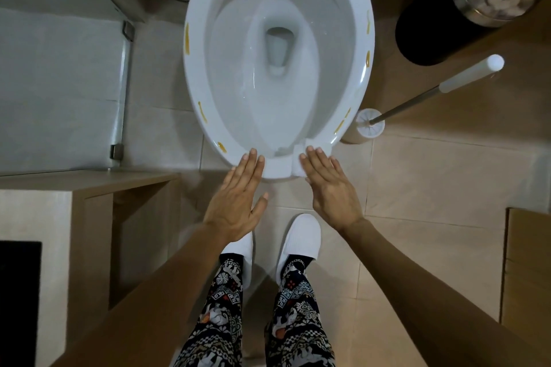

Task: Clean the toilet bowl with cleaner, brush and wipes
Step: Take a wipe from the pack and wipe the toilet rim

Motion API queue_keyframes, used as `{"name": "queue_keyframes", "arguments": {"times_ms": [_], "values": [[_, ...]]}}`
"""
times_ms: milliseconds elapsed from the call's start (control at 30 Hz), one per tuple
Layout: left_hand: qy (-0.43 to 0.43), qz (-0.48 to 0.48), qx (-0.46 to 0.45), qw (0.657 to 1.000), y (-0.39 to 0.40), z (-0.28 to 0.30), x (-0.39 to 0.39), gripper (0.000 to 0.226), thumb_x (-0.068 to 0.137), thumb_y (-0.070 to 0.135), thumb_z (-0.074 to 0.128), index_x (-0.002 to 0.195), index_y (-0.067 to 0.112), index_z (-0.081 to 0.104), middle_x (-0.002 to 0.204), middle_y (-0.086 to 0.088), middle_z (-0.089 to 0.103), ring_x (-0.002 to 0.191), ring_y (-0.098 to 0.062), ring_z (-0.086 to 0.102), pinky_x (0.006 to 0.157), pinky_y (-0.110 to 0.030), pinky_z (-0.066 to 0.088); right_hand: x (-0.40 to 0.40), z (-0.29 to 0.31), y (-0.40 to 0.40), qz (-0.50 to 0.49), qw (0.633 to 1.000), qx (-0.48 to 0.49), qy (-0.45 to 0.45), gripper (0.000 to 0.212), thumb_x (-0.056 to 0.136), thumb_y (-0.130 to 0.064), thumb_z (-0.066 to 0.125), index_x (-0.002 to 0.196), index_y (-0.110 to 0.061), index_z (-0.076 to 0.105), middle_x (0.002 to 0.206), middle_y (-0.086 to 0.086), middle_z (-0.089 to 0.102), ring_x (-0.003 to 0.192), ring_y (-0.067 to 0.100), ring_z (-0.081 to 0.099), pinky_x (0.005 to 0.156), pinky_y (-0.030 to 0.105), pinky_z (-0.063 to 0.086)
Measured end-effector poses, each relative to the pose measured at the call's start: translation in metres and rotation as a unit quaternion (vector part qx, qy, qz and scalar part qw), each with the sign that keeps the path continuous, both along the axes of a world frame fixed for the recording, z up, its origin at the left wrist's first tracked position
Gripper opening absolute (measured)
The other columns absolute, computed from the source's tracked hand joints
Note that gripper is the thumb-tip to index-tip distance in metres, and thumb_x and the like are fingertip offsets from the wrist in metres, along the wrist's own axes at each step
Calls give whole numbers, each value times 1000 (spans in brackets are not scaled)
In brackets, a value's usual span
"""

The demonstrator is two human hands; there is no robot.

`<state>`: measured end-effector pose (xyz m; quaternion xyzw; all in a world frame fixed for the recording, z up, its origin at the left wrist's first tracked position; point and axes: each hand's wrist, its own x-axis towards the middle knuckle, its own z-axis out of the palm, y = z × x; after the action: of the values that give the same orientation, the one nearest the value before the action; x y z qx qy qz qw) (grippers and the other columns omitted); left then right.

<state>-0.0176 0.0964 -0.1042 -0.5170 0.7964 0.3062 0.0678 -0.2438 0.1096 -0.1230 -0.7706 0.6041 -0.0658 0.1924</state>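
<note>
The white toilet bowl (196,80) lies open below me, with several yellow-brown smears along its rim. A white wipe (298,163) is draped over the rim's near edge. My right hand (329,187) presses flat on that wipe with straight fingers. My left hand (238,196) is stretched out flat, its fingertips at the rim's near-left edge, holding nothing. The toilet brush (441,89) stands in its white holder (365,128) on the floor right of the bowl, handle leaning up to the right. No cleaner bottle is in view.
A black bin (432,35) with a clear bag of waste stands at the back right. A glass shower panel (59,83) and a wooden ledge (89,181) are on the left. My white shoes (299,244) stand on the beige floor tiles.
</note>
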Motion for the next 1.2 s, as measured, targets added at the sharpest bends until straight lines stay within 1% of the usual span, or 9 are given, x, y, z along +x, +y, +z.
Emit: {"name": "queue_keyframes", "arguments": {"times_ms": [100,167,267,367,500,733,867,1033,1200], "values": [[-10,-38,-9,999,-6,-4,-11,69,91,47,9,150,16,-10,157,0,-19,144,-12,-18,118,-32,-8,-20,-2,-17,-24,1000,17,8,72,79,10,58,146,-6,35,152,11,33,143,24,27,118,38,20],[-13,-59,-26,998,-9,-7,-20,68,93,45,14,151,16,-7,158,1,-15,145,-13,-15,118,-33,-7,-34,-2,-30,-39,999,14,15,67,85,7,55,147,-5,34,153,12,32,144,25,26,118,37,17],[-22,-93,-54,994,-14,-11,-30,67,95,44,20,152,17,-2,159,1,-9,146,-15,-9,117,-34,-8,-44,-1,-42,-23,1000,3,22,59,90,2,54,146,-4,36,152,14,34,143,26,27,117,39,19],[-29,-114,-63,991,-18,-13,-33,66,96,45,19,152,18,-2,159,2,-8,146,-16,-9,117,-36,-6,-38,0,-33,-5,1000,4,16,64,85,4,57,145,-3,36,151,15,35,142,27,28,117,40,20],[-39,-108,-69,991,-17,-14,-36,67,96,47,19,153,16,3,160,1,-1,147,-17,-1,117,-38,-2,-34,0,-21,10,1000,4,6,70,80,8,59,145,-2,36,152,14,33,143,26,27,117,39,19],[-42,-102,-72,991,-16,-16,-37,67,97,49,22,152,15,7,159,-1,5,146,-19,4,116,-41,4,-49,1,-60,-34,999,7,4,63,86,8,52,145,-1,35,152,17,32,143,28,26,117,37,14],[-43,-101,-67,992,-16,-16,-37,67,97,50,21,152,15,8,159,-1,5,146,-18,3,116,-41,3,-47,2,-61,-53,999,12,3,57,92,2,49,147,-2,33,154,15,29,145,27,22,117,35,11],[-32,-97,-56,993,-18,-12,-37,63,98,47,17,152,16,9,159,0,6,146,-17,4,117,-40,3,-37,-3,-34,-26,999,21,-3,64,88,2,56,147,-5,33,154,12,29,145,23,22,118,37,17],[-20,-38,-49,998,-23,-14,-53,57,100,41,8,152,17,8,159,3,8,146,-12,8,117,-36,1,-54,0,-66,-40,999,9,10,62,88,5,53,146,-3,34,153,14,31,144,24,23,117,37,14]]}}
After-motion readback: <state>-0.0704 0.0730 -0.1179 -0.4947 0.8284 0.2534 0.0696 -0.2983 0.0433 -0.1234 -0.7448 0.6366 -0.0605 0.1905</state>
